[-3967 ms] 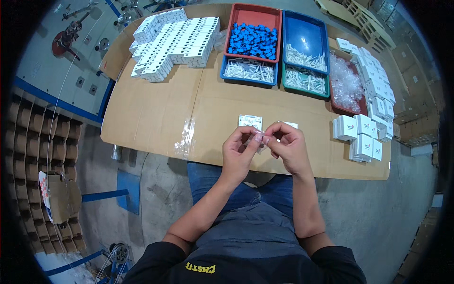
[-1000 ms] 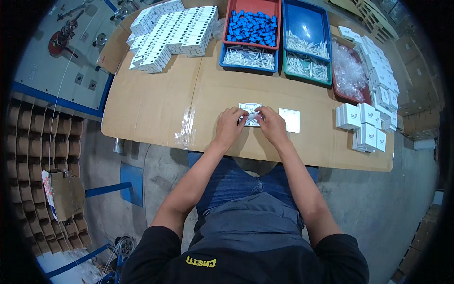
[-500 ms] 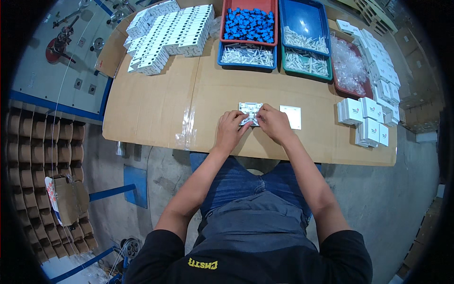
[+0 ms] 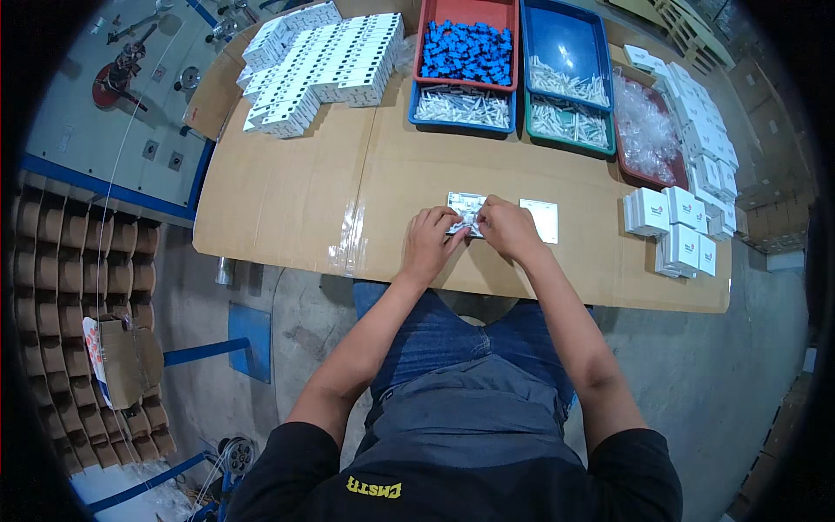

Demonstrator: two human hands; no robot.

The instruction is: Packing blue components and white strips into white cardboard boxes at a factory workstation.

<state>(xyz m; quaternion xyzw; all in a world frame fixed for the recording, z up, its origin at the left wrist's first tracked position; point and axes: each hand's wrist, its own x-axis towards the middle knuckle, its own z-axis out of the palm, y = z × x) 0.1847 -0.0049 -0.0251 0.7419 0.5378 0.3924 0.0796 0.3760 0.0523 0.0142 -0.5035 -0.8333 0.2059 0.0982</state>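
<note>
A small white square housing (image 4: 467, 201) with fittings inside lies on the cardboard-covered table, close to its near edge. My left hand (image 4: 425, 242) grips its left and near side, thumb and fingertips pressed on it. Over its right part, my right hand (image 4: 510, 228) is closed in a pinch; whatever its fingertips hold is too small and hidden to make out. Just right of that hand lies a flat white square plate (image 4: 544, 223).
White boxed units (image 4: 322, 65) stand in rows at the far left. Farther back are a red tray (image 4: 470, 10) of blue pieces, trays of white pins (image 4: 564, 123) and clear plastic bags (image 4: 642, 126). White square units (image 4: 683, 209) are stacked at the right.
Both hands stay at the housing, with only slight finger movement. The whole view has shifted a little, so the table appears slightly lower and farther right.
</note>
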